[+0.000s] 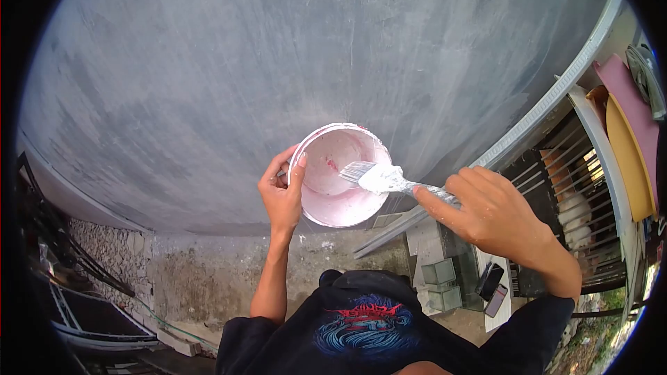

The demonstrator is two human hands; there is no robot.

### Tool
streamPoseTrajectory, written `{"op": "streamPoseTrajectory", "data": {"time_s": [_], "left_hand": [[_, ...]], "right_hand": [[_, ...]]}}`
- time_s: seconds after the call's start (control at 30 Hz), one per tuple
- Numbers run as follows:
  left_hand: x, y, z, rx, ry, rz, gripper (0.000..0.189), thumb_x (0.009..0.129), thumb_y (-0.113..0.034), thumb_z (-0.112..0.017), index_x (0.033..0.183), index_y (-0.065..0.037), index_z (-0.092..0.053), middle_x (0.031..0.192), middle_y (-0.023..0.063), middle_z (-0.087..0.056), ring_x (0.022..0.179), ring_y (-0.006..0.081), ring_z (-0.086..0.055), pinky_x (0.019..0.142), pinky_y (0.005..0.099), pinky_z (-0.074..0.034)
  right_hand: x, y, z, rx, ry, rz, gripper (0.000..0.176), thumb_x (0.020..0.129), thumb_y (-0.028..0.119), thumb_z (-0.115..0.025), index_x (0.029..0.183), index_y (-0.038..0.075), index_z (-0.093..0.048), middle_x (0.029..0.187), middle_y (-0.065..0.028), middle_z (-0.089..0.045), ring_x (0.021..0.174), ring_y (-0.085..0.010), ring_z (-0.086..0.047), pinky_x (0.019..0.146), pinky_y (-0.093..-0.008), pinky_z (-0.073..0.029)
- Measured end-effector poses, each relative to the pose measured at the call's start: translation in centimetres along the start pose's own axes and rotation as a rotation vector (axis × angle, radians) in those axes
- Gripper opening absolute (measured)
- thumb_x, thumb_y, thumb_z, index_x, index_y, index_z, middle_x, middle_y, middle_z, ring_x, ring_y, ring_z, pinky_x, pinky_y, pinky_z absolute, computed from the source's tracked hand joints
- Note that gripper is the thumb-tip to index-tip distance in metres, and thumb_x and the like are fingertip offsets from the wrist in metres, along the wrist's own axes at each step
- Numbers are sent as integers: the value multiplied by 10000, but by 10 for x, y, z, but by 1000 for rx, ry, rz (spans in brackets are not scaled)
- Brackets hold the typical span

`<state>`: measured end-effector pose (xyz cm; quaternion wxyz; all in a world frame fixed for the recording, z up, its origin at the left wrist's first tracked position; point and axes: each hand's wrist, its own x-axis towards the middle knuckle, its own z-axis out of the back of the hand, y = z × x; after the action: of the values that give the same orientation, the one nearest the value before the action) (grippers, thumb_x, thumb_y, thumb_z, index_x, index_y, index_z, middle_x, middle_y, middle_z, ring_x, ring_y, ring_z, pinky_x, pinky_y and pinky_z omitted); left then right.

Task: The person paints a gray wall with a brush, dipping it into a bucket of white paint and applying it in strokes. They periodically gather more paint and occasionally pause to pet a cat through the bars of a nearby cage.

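Note:
My left hand (283, 191) grips the left rim of a round paint bucket (340, 216), thumb inside and fingers outside. The bucket is tilted so that its inside faces me; pinkish-white paint coats its walls, with a red smear at the bottom. In my right hand (486, 212) is the handle of a paintbrush (381, 178), fingers wrapped round it. White paint covers the brush's ferrule, and its bristles point left over the bucket's opening. Behind the bucket rises a grey wall (292, 48) with streaks.
At right, a barred cage (590, 198) has a whitish animal (574, 217) behind its bars. Two phones (491, 279) lie on a white ledge (501, 314) near glass blocks (442, 285). Stained concrete floor (201, 271) runs along the wall's foot. Dark metal frames stand at lower left.

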<state>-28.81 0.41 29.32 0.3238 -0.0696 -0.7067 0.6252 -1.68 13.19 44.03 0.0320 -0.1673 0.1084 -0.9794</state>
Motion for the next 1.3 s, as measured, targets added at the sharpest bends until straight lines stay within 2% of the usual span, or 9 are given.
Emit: {"op": "streamPoseTrajectory", "data": {"time_s": [0.13, 0.23, 0.3, 0.37, 0.57, 0.73, 0.83, 1.3], "left_hand": [[1, -17, -1, 4, -9, -62, 294, 909, -154, -701, 1140, 25, -668, 705, -70, -477, 570, -11, -423, 483, 173, -291], [-2, -21, 0, 1, -18, -127, 283, 888, -88, -703, 1144, 28, -668, 745, -38, -546, 606, 4, -457, 513, 172, -330], [-4, -25, 3, 65, 28, -219, 284, 916, -97, -675, 1159, 48, -649, 882, 35, -654, 731, 47, -570, 646, 190, -443], [-3, -20, 4, 50, 14, -269, 283, 912, -81, -672, 1161, 50, -647, 857, 20, -637, 721, 41, -548, 641, 187, -431], [-5, -19, 9, 55, 7, -176, 291, 897, -54, -674, 1168, 47, -646, 847, 13, -620, 738, 42, -529, 657, 191, -424], [-3, -14, 3, 140, 42, -317, 302, 876, -26, -677, 1169, 43, -647, 892, 19, -619, 731, 45, -524, 644, 194, -420], [-4, -13, -2, 172, 55, -315, 303, 871, -14, -676, 1166, 46, -648, 889, 28, -617, 736, 52, -535, 648, 198, -426], [-14, -13, -46, 204, 52, -431, 299, 872, 0, -664, 1163, 64, -636, 841, 54, -614, 716, 62, -552, 627, 197, -423]], "right_hand": [[25, 13, -38, -119, 55, 102, 409, 716, 80, -651, 1123, 50, -665, 739, -32, -524, 695, -167, -533, 595, -282, -429], [35, 19, -58, -170, 99, 116, 418, 709, 86, -655, 1122, 27, -662, 743, -32, -544, 714, -160, -552, 621, -285, -448], [41, 19, -64, -152, 94, 119, 417, 707, 86, -656, 1120, 22, -662, 743, -33, -548, 717, -160, -557, 622, -282, -454], [45, 19, -66, -137, 91, 119, 417, 706, 86, -657, 1117, 18, -663, 743, -34, -553, 720, -160, -562, 623, -279, -460], [46, 15, -73, -130, 73, 100, 406, 708, 91, -654, 1107, 20, -669, 742, -33, -553, 717, -157, -563, 607, -270, -462], [43, 19, -84, -167, 14, 150, 394, 734, 109, -642, 1119, 29, -666, 732, -16, -537, 698, -143, -546, 595, -258, -452], [39, 20, -80, -164, 66, 160, 356, 768, 131, -647, 1099, 1, -666, 775, -45, -614, 749, -162, -579, 645, -267, -462], [7, -2, -78, -212, 103, 145, 360, 765, 140, -634, 1091, -10, -659, 751, -35, -586, 727, -156, -560, 616, -270, -445]]}}
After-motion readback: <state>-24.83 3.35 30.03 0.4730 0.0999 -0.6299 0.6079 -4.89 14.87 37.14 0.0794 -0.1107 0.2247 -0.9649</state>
